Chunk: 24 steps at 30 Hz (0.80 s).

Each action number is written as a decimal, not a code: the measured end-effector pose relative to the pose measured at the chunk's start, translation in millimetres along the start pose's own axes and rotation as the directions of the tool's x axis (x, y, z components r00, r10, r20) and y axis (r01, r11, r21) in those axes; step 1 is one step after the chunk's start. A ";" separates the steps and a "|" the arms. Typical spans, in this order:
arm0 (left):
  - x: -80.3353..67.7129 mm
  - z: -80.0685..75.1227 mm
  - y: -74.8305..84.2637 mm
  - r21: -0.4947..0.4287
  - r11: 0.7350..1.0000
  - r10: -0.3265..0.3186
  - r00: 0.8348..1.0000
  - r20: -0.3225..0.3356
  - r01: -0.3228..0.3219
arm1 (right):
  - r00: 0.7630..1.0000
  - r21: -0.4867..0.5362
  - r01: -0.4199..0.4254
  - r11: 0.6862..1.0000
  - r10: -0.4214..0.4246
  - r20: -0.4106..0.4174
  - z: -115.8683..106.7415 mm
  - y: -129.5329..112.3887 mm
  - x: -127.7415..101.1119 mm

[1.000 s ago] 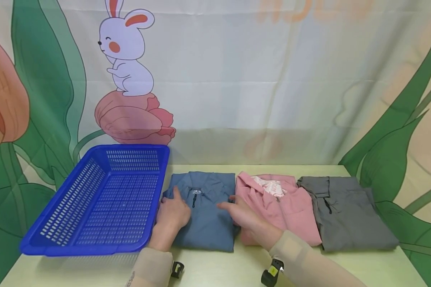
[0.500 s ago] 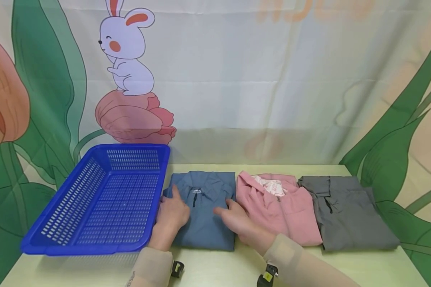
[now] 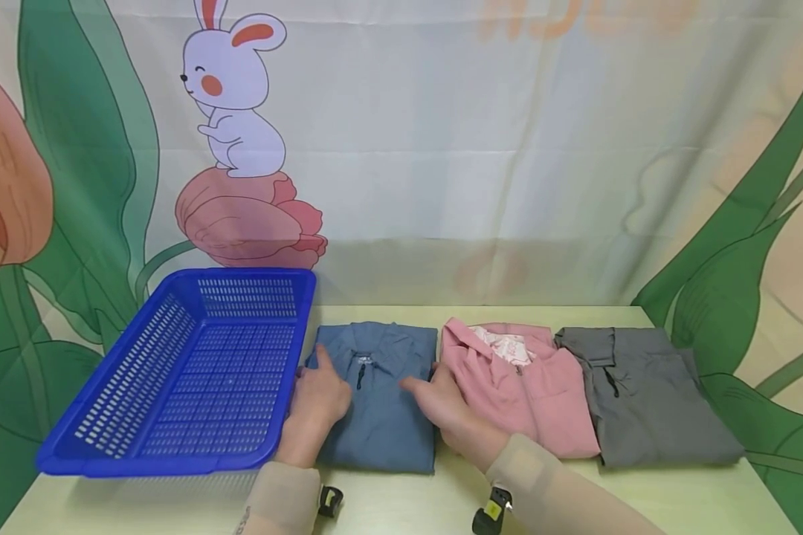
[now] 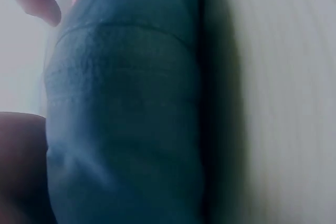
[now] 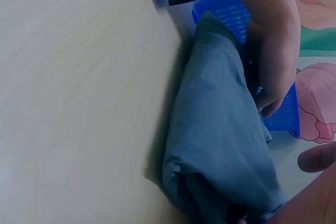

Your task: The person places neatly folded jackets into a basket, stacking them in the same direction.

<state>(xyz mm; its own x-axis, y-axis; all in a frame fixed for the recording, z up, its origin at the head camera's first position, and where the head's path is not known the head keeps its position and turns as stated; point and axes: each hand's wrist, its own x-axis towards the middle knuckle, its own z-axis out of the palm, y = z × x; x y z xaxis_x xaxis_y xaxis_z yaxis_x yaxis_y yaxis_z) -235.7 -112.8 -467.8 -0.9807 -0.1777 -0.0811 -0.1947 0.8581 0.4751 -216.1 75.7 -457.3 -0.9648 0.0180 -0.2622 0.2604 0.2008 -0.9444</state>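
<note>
A folded blue shirt (image 3: 384,416) lies on the table just right of a blue plastic basket (image 3: 241,273). My left hand (image 3: 320,397) holds its left edge, thumb on top and fingers curled at the side, as the right wrist view shows (image 5: 268,103). My right hand (image 3: 442,405) is at its right edge. The thumb lies over the top and the fingers are tucked between the blue shirt and the pink one. The left wrist view is filled by the blue shirt (image 4: 126,119) seen edge-on; the right wrist view shows its folded bulk (image 5: 220,129).
A folded pink shirt (image 3: 535,401) and a folded grey shirt (image 3: 649,409) lie in a row to the right. The basket, holding nothing, sits tilted at the table's left. The pale table (image 3: 401,498) ends at a printed backdrop curtain behind.
My right hand and forearm have shifted a little to the left along the blue shirt's right edge. The left hand has stayed where it was.
</note>
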 end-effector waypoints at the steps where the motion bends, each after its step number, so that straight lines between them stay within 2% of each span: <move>1: 0.3 0.0 0.0 -0.003 1.000 -0.006 1.000 0.002 0.006 | 1.000 0.020 -0.002 1.000 0.002 0.000 -0.5 -0.4 0.7; 8: 0.2 0.2 1.4 -0.010 1.000 -0.027 1.000 0.000 0.027 | 0.999 0.106 -0.040 0.994 0.038 0.017 -1.6 2.8 6.8; 19: -1.1 -0.4 0.3 -0.023 1.000 -0.008 0.999 -0.053 0.007 | 0.998 0.074 -0.068 0.995 0.067 0.016 -4.3 10.5 12.1; 24: -2.4 -2.8 1.1 -0.058 0.998 -0.024 0.999 -0.026 0.022 | 0.999 0.027 -0.047 0.999 0.047 0.010 -7.7 11.1 10.9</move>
<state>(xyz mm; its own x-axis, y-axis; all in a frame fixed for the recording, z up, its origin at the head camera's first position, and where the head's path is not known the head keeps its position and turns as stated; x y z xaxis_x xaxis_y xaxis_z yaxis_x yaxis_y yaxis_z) -233.5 -112.8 -464.6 -0.9751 -0.2103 -0.0696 -0.2152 0.8247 0.5230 -224.0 85.7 -469.2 -0.9512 0.0172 -0.3080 0.3063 0.1731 -0.9361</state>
